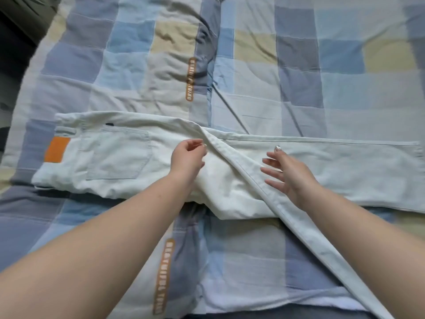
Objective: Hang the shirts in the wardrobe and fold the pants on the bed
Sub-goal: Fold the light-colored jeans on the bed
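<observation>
We see pale pants (pixel 119 155) laid across the middle of the bed (pixel 299 77), waistband toward its left edge. Our left hand (pixel 187 160) pinches a fold at the crotch; our right hand (pixel 287 173) rests spread flat on one leg, gripping nothing.

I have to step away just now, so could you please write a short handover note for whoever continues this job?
Left hand: fingers curled and pinched close at the pants' fold edge; whether the grip holds cloth is unclear.
Right hand: open, fingers spread, at or just above the pants.
White pants lie across the checked bedspread, waist with orange patch to the left, one leg out to the right, the other leg angled down toward the viewer.
Done: pants spread out on the bed.
Left: lay the angled leg over the other and fold. No shirts or wardrobe are in view.
</observation>
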`<move>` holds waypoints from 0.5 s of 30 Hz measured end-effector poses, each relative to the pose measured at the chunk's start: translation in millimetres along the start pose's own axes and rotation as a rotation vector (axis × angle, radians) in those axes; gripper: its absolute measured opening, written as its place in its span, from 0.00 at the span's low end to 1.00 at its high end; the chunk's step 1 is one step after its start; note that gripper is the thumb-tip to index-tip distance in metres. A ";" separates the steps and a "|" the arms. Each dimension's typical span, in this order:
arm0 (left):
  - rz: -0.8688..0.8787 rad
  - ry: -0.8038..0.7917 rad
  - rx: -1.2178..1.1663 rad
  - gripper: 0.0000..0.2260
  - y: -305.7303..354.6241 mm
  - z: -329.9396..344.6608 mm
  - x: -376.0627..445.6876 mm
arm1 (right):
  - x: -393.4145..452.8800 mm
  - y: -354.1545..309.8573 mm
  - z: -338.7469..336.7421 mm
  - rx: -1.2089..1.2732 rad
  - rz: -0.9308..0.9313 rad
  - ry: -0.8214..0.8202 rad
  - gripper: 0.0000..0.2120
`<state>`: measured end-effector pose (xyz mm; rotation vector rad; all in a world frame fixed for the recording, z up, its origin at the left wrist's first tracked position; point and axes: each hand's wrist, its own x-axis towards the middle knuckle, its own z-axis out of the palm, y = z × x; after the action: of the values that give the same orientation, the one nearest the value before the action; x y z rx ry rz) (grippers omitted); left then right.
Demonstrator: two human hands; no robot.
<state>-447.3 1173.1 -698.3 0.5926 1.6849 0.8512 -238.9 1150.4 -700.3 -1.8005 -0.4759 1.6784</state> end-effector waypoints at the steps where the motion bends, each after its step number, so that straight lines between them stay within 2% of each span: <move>1: -0.011 -0.021 0.004 0.05 -4.4 18.9 -14.9 | -2.4 1.3 -22.4 0.003 0.002 0.010 0.14; 4: -0.070 -0.040 0.013 0.04 -34.3 69.4 -53.9 | -4.6 12.0 -98.4 -0.069 -0.011 0.041 0.11; 8: -0.215 -0.005 -0.011 0.04 -96.5 138.6 -104.9 | -7.0 43.5 -217.8 -0.306 -0.049 0.058 0.12; 12: -0.460 -0.015 0.036 0.06 -175.3 204.9 -165.8 | -7.5 90.4 -331.0 -0.681 -0.059 0.074 0.15; 15: -0.599 -0.011 0.069 0.06 -221.5 242.7 -204.9 | -10.5 125.5 -387.3 -1.014 -0.037 0.032 0.19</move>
<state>-149.8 940.1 -782.7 0.1140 1.7490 0.3567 120.6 974.6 -776.0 -2.4395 -1.5320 1.4626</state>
